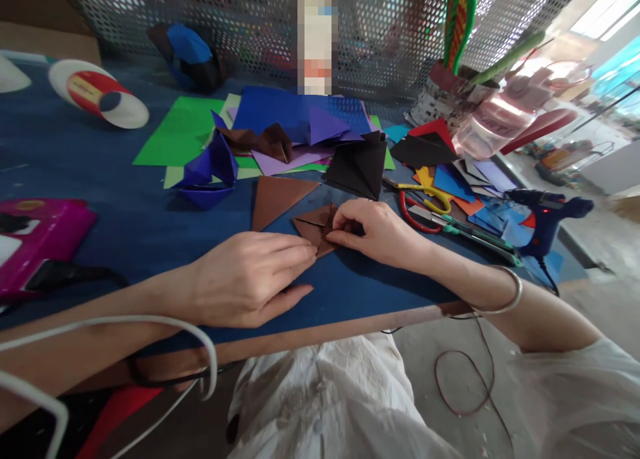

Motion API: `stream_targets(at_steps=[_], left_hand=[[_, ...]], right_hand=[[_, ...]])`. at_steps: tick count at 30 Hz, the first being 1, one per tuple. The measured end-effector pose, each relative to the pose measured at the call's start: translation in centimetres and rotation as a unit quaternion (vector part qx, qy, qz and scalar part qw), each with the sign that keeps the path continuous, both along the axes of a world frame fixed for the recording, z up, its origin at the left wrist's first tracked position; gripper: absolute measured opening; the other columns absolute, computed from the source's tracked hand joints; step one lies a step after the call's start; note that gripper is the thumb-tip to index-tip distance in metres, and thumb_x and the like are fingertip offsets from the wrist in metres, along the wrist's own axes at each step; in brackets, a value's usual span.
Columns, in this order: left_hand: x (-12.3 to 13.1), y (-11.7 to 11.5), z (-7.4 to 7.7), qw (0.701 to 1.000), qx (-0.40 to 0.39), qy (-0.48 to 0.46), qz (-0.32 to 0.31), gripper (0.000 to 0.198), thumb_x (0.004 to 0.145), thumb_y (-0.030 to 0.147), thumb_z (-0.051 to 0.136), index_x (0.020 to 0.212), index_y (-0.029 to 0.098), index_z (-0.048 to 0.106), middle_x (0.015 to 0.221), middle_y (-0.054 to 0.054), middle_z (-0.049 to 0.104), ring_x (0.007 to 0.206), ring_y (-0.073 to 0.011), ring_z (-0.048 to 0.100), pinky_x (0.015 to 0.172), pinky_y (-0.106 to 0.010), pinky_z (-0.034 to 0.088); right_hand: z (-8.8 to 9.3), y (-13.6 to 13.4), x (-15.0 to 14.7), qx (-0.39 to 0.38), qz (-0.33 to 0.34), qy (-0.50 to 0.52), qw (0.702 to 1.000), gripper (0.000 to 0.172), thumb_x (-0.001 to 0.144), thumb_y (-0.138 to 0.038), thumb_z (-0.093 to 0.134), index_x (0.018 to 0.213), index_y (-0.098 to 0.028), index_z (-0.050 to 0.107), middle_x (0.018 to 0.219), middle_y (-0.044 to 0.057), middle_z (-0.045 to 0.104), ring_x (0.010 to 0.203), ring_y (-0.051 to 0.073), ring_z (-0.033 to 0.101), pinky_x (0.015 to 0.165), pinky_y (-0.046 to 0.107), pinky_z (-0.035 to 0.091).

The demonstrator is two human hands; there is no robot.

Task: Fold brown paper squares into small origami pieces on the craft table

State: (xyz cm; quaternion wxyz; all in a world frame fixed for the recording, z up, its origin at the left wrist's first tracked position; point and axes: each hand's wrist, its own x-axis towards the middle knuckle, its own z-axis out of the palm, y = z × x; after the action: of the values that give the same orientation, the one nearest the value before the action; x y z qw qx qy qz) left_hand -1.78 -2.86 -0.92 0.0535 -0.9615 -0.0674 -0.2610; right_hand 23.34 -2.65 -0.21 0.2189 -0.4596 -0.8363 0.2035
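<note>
A small brown folded paper (311,227) lies on the blue tabletop with a flap rising from it. My right hand (373,231) pinches its right side between thumb and curled fingers, and those fingers hide part of the folds. Coming from the left, my left hand (255,272) lies with fingers stretched out, their tips touching the paper's lower left edge. Its thumb is held apart from the fingers. Just beyond sits a flat brown paper triangle (277,199), touched by neither hand.
Behind are a blue folded paper shape (210,169), black folded paper (356,165) and green sheets (177,135). To the right lie scissors (425,197), a cutter knife (467,235) and a glue gun (543,222). A pink bottle (500,119) and magenta device (43,242) flank the area.
</note>
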Motion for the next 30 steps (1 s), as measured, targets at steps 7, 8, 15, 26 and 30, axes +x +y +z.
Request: stream_targets(at_steps=[7, 8, 15, 26, 30], left_hand=[[0.52, 0.06, -0.41, 0.997, -0.036, -0.045, 0.052, 0.019, 0.101, 0.018, 0.055, 0.111, 0.011, 0.069, 0.109, -0.01, 0.078, 0.095, -0.0196, 0.076, 0.084, -0.029, 0.063], [0.6, 0.09, -0.43, 0.997, -0.039, -0.041, 0.057, 0.021, 0.102, 0.02, 0.054, 0.115, 0.011, 0.068, 0.113, -0.011, 0.077, 0.098, -0.0207, 0.076, 0.086, -0.031, 0.063], [0.54, 0.47, -0.29, 0.997, -0.07, 0.026, 0.026, 0.032, 0.104, 0.028, 0.052, 0.128, 0.012, 0.067, 0.123, -0.014, 0.074, 0.114, -0.0264, 0.071, 0.099, -0.043, 0.061], [0.9, 0.49, -0.02, 0.998, -0.036, 0.056, 0.019, 0.036, 0.104, 0.032, 0.051, 0.127, 0.009, 0.068, 0.123, -0.015, 0.074, 0.116, -0.0281, 0.07, 0.1, -0.044, 0.06], [0.8, 0.15, 0.09, 0.997, -0.043, 0.061, 0.03, 0.038, 0.104, 0.033, 0.051, 0.128, 0.008, 0.067, 0.125, -0.016, 0.074, 0.116, -0.0282, 0.07, 0.101, -0.043, 0.06]], right_hand=[[0.12, 0.01, 0.06, -0.021, 0.0, 0.0, 1.0, 0.01, 0.091, -0.019, 0.073, 0.084, -0.017, 0.065, 0.081, 0.0, 0.065, 0.075, 0.013, 0.057, 0.07, 0.025, 0.038], [0.1, 0.02, 0.06, -0.021, 0.0, 0.0, 1.0, 0.01, 0.09, -0.018, 0.073, 0.084, -0.017, 0.065, 0.081, 0.0, 0.064, 0.075, 0.013, 0.057, 0.071, 0.025, 0.038], [-0.11, 0.07, 0.13, -0.012, 0.006, 0.003, 1.0, 0.009, 0.09, -0.017, 0.073, 0.086, -0.016, 0.065, 0.081, 0.0, 0.063, 0.075, 0.012, 0.057, 0.071, 0.024, 0.039], [-0.1, 0.15, 0.4, -0.004, -0.027, -0.002, 1.0, 0.02, 0.084, -0.024, 0.08, 0.094, -0.017, 0.064, 0.082, -0.001, 0.063, 0.079, 0.014, 0.056, 0.074, 0.026, 0.039], [-0.22, 0.2, 0.53, 0.001, -0.029, -0.005, 1.0, 0.021, 0.084, -0.025, 0.08, 0.094, -0.017, 0.064, 0.082, -0.001, 0.062, 0.079, 0.015, 0.056, 0.073, 0.026, 0.039]])
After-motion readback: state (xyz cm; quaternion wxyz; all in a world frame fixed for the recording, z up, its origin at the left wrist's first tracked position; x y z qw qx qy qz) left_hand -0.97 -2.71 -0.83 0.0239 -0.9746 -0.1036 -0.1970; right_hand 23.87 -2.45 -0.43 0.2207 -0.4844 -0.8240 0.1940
